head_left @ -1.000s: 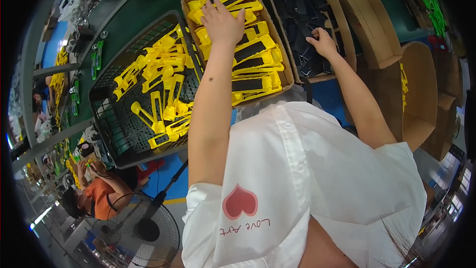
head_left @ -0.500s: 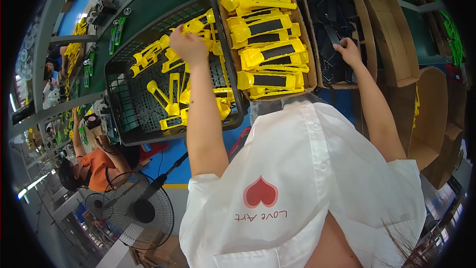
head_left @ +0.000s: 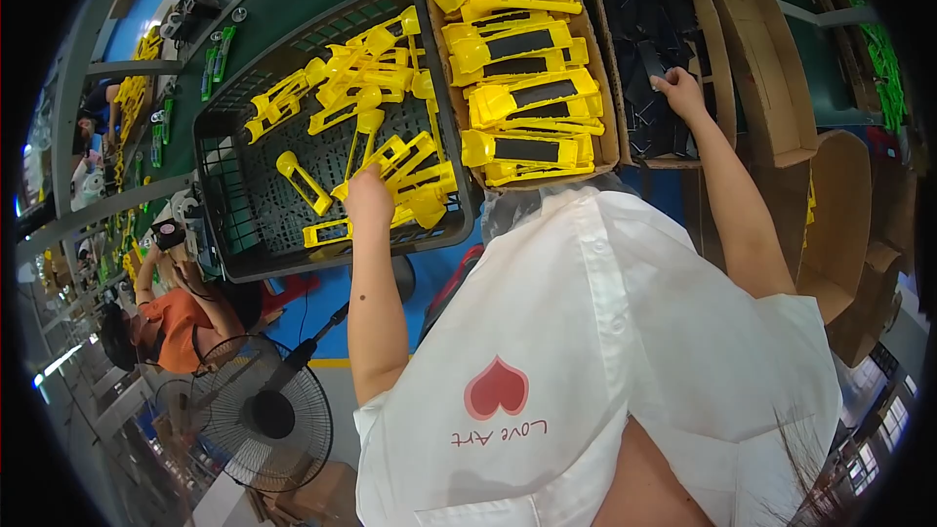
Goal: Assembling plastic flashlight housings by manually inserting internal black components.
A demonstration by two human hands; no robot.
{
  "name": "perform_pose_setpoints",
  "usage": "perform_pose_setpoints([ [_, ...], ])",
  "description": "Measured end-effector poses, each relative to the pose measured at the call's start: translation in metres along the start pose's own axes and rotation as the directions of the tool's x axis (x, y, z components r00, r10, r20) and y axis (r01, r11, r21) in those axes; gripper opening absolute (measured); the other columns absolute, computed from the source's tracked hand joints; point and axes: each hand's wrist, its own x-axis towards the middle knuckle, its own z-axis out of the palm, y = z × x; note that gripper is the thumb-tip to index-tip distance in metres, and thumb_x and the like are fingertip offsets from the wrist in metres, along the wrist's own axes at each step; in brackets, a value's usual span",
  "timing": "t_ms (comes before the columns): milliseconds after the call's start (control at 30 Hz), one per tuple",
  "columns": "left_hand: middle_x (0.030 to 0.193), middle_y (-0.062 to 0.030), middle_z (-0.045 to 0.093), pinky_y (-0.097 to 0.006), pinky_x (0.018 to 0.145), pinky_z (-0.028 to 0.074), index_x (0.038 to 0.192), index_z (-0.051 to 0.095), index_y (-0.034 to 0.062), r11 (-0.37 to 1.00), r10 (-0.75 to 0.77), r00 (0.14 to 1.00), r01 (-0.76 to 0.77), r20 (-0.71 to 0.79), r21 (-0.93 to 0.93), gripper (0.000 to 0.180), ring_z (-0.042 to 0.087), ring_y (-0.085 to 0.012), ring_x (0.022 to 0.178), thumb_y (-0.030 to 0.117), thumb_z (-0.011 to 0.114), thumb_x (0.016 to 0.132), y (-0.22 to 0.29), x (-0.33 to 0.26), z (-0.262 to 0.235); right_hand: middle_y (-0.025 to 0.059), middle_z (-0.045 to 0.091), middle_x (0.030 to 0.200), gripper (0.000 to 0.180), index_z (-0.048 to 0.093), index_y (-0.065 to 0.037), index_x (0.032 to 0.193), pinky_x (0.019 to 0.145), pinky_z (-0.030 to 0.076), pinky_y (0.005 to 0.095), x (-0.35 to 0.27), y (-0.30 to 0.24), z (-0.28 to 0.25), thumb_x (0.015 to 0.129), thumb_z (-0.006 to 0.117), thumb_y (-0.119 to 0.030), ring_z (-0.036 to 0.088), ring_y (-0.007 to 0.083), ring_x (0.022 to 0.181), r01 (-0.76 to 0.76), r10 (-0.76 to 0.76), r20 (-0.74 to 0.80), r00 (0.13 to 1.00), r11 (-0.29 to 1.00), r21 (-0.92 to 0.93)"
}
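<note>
My left hand [head_left: 370, 199] is down in the black plastic basket [head_left: 207, 151], its fingers closed at the near end of a yellow plastic part [head_left: 408, 158]. Other yellow parts, long frames with a rounded cup at one end, lie loose around it. My right hand [head_left: 680, 96] pinches a flat dark strip [head_left: 651, 60] over a cardboard box [head_left: 723, 88] of similar dark strips. Between my hands, another cardboard box [head_left: 607, 132] holds stacked yellow parts with black strips set into them.
A shallow cardboard box [head_left: 766, 68] stands right of the strips, with more cartons [head_left: 835, 224] below it. Green and clear pieces [head_left: 220, 63] lie on the green table beyond the basket. At lower left are a standing fan [head_left: 273, 415] and a person in orange [head_left: 185, 332].
My left hand has moved nearer to me within the basket, from the far pile to the near yellow parts. My right hand stays at the dark strips with little change.
</note>
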Motion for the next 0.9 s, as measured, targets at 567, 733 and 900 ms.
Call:
perform_pose_setpoints([
  [567,0.096,-0.0092,0.050,-0.026,0.072,0.049,0.108,0.044,0.0009,-0.654,0.465,0.885,0.351,0.010,-0.670,0.033,0.052,-0.0179,0.082,0.005,0.056,0.077,0.087,-0.038,-0.029,0.0109,0.056,0.092,0.015,0.047,-0.004,0.095,0.077,0.048,0.0298,-0.092,-0.143,-0.051,0.083,0.053,-0.011,0.058,0.0216,0.090,-0.495,-0.264,0.497,0.827,0.077,0.865],
  [733,0.067,0.0000,0.042,-0.022,0.049,0.037,0.095,0.043,0.0055,-0.644,0.762,0.616,0.755,-0.202,-0.126,0.016,0.041,-0.0105,0.056,0.020,0.041,0.088,0.131,-0.050,-0.028,0.0053,0.055,0.077,0.010,0.053,-0.006,0.092,0.058,0.042,0.0215,-0.096,-0.140,-0.038,0.082,0.054,-0.008,0.050,0.0125,0.062,-0.415,-0.412,0.423,0.807,0.112,0.903],
  [900,0.053,-0.0022,0.045,-0.023,0.037,0.036,0.089,0.041,0.0037,-0.599,0.797,0.561,0.781,-0.222,-0.177,0.015,0.046,-0.0128,0.042,0.019,0.037,0.089,0.144,-0.061,-0.029,0.0047,0.054,0.072,0.011,0.053,-0.006,0.089,0.053,0.044,0.0210,-0.101,-0.148,-0.053,0.080,0.058,-0.008,0.051,0.0109,0.058,-0.266,-0.368,0.351,0.861,0.262,0.928],
])
